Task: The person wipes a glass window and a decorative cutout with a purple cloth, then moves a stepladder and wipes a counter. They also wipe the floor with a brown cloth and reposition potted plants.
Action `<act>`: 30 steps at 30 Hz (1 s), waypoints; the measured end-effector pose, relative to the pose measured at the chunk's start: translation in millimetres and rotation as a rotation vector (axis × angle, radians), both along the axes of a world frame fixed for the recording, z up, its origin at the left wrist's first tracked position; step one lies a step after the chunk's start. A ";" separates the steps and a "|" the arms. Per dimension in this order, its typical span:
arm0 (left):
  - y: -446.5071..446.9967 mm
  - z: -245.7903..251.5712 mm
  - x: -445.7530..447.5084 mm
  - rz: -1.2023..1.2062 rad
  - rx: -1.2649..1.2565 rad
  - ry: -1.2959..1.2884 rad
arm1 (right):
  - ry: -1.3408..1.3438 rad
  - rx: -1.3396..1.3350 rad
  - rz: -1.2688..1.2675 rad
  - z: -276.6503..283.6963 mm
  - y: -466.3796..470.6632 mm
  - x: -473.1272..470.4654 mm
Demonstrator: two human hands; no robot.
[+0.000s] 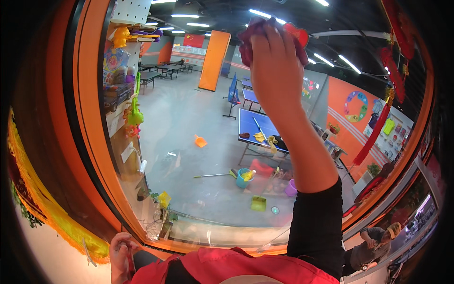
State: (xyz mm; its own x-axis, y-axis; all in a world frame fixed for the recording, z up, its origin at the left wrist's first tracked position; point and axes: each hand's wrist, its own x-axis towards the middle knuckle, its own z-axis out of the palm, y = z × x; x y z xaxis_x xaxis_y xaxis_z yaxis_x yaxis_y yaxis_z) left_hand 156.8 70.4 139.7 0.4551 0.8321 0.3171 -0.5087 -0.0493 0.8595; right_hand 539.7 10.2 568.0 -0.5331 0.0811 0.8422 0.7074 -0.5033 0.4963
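Observation:
My right hand (275, 53) is raised high, its fingers spread over a bunched dark-red cloth (245, 42). The cloth is pressed against a large glass pane (170, 117) set in an orange frame (94, 88). Behind the fingers, a red heart-shaped ornament (299, 34) is partly covered. My left hand (121, 250) is low at the left, near the frame's lower corner, with its fingers curled. Whether it holds anything is unclear.
Through the glass are blue table-tennis tables (255, 124), a teal bucket (244, 179), an orange dustpan (200, 141) and toys on shelves (118, 94). Red tassels (372, 138) hang at right. A yellow-fringed banner (53, 209) hangs at left. Another person (376, 246) is at lower right.

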 end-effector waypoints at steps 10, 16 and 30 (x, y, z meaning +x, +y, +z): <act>-10.3 41.3 -43.8 0.254 -0.049 0.402 | -0.069 -0.220 0.138 38.4 27.4 -17.9; -14.9 97.6 -76.1 0.325 -0.088 0.584 | 1.007 -1.658 0.515 -124.6 -58.7 -32.0; -15.4 318.5 -59.9 0.570 0.492 0.620 | 1.366 -1.626 1.392 -273.0 -133.3 -0.5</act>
